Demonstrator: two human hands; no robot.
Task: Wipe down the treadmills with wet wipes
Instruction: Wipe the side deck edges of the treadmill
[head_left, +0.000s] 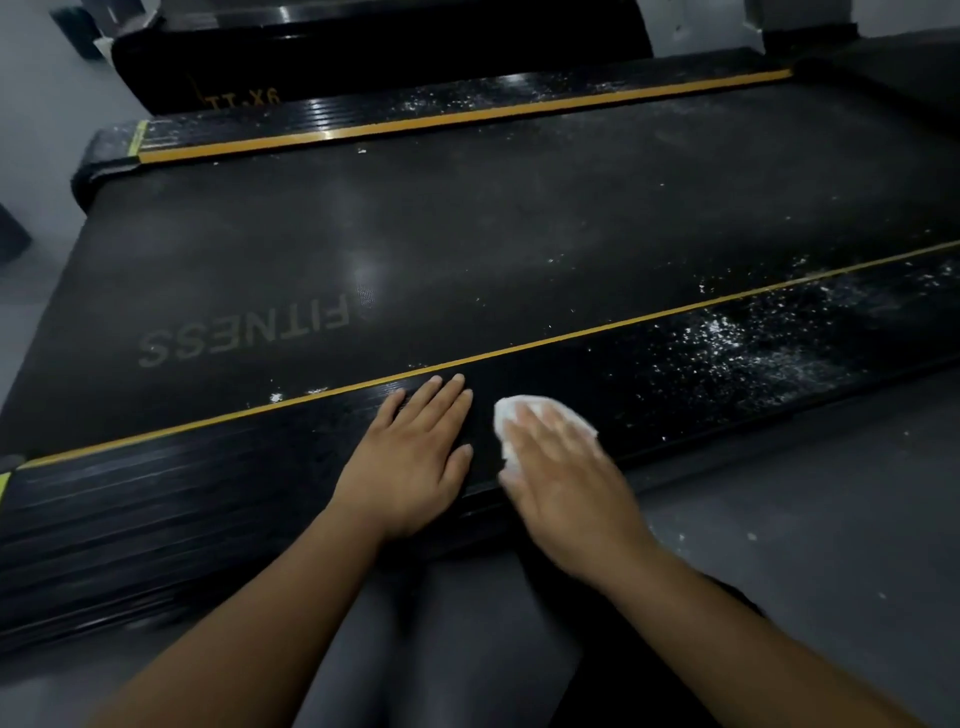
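So the wet wipe (521, 410) is bunched up under the right hand (566, 467). The fingers (540, 428) lie fairly straight on top of it, pressing it onto the near side rail (649, 374) of the treadmill (467, 223). It's a bit blurry, so I can't tell what the thumb is doing. The left hand (410, 457) sits just left of the wipe, fingers (441, 400) flat on the same rail, holding nothing; looks like it's just bracing. What matters here: the rail's long axis runs left-to-right past the fingertips. The big patch of white specks (753, 343) is further along it, off to the right of the wiping fingers and well apart from the left ones. My guess is the right hand slides the wipe that way, along the rail rather than across. The rail left of the fingers looks mostly speck-free.
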